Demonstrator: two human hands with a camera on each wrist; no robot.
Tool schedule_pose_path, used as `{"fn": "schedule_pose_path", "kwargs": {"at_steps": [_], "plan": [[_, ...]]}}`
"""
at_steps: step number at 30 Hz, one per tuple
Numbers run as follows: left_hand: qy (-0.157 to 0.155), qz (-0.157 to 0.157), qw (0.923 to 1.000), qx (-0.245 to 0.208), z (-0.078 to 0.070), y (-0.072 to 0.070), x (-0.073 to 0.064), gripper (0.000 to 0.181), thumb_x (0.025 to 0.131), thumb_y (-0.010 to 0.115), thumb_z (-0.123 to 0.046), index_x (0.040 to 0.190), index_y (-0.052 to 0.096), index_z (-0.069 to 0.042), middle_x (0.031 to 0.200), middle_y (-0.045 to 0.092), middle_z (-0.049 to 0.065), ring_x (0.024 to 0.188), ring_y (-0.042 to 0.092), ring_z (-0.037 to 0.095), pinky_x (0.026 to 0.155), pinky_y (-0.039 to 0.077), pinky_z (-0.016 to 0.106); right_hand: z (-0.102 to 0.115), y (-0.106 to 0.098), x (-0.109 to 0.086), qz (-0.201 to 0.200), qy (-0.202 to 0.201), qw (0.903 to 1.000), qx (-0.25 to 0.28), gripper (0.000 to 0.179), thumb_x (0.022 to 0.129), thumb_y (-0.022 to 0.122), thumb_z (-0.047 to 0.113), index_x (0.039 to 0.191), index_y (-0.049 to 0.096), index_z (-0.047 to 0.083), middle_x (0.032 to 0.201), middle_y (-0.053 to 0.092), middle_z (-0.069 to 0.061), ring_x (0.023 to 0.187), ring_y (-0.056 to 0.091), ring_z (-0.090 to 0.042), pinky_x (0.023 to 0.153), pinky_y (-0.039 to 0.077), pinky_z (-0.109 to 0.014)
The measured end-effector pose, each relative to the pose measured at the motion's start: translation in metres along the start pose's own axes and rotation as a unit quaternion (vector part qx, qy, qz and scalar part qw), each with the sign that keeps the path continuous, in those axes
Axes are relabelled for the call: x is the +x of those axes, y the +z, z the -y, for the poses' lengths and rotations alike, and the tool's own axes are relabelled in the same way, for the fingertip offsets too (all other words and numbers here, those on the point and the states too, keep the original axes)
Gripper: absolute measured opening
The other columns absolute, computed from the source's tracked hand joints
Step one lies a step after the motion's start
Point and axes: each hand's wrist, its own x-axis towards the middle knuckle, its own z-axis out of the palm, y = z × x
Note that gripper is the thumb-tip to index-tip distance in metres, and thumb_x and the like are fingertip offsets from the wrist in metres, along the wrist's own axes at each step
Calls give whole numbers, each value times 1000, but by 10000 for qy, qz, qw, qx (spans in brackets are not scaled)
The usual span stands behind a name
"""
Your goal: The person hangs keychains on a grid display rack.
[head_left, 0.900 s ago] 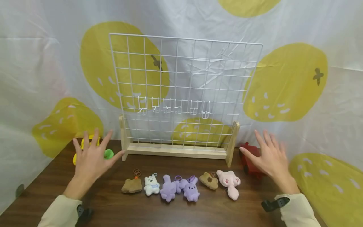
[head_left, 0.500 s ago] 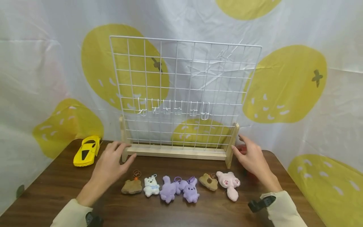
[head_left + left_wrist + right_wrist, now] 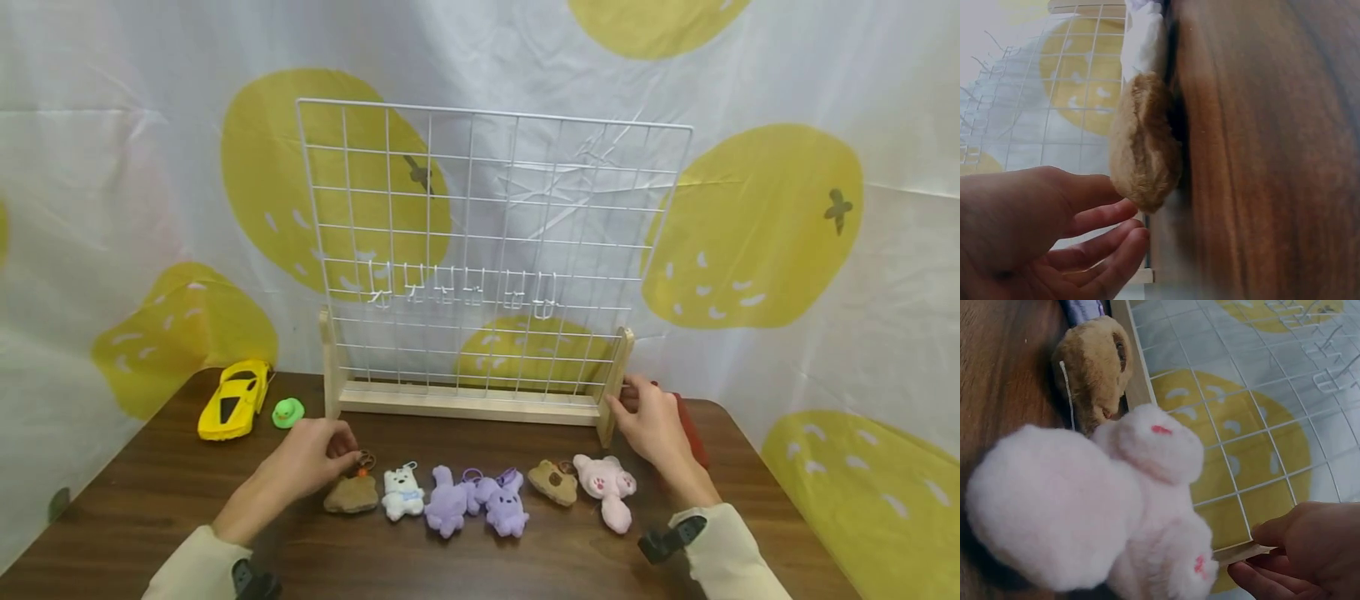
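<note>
My left hand [image 3: 311, 454] hovers at the brown plush keychain [image 3: 351, 494] on the left, fingers loosely bent near its ring. In the left wrist view the fingertips sit just behind the brown plush [image 3: 1144, 147], with a gap between thumb and fingers. My right hand [image 3: 654, 421] pinches the right wooden upright [image 3: 617, 387] of the white wire grid rack [image 3: 468, 200]. Up close, the right wrist view has thumb and fingers on either side of that wooden piece [image 3: 1238, 553]. A pink plush keychain [image 3: 607, 483] lies beside this hand.
Between the hands lie a white bear plush [image 3: 402, 493], two purple plushes [image 3: 506, 507] and a tan plush [image 3: 553, 483]. Several white hooks [image 3: 472, 287] hang on the grid. A yellow car [image 3: 236, 402], a green duck [image 3: 287, 412] and a red object [image 3: 692, 429] stand farther out.
Both hands have moved inward from wide-spread poses. The right hand has taken hold of the rack's upright; the left passed near the left upright, then came down toward the brown plush.
</note>
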Motion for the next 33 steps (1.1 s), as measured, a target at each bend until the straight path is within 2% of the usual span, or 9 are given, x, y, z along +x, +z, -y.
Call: {"fn": "schedule_pose_path", "kwargs": {"at_steps": [4,10,13,17,26,33], "plan": [[-86,191,9998,76,2,2,-2,13,89,89,-14,89,76,-10,76,70,-6,68,59,4,60,51,23,-3,1,0,22,81,9999,59,34,98,79,12,123,69,-10,109,80,-30,99,81,-42,84,66,-56],[-80,148,9998,90,1,1,-3,7,93,84,-9,90,77,-9,76,71,-5,69,59,4,61,52,24,-4,3,2,-100,-29,9999,116,25,98,80,11,114,73,-7,106,80,-29,97,81,-42,82,67,-55],[-103,135,9998,104,0,1,-4,13,96,83,-19,89,77,-10,76,71,-5,69,59,4,61,52,24,-4,4,3,-127,-61,9998,161,23,98,80,10,113,74,-6,105,81,-28,96,82,-41,81,67,-54],[-174,216,9996,-14,-2,0,-4,28,90,90,-34,86,76,-11,75,69,-6,68,58,5,59,51,24,-4,3,3,-111,-58,9997,187,23,98,80,10,113,74,-6,106,81,-28,96,82,-41,81,67,-54],[-540,414,9971,-347,-6,2,-3,19,87,91,-16,85,72,-13,75,69,-6,71,60,8,63,51,24,-4,3,1,-159,12,9998,105,22,98,80,12,112,75,-5,106,81,-27,96,81,-41,82,67,-55],[-427,515,9961,-573,-7,7,-4,21,86,88,-6,89,68,-13,76,69,-5,71,60,8,61,50,24,-9,8,-3,-72,154,9998,100,21,100,78,14,111,75,-4,107,81,-26,98,81,-40,85,67,-55]]}}
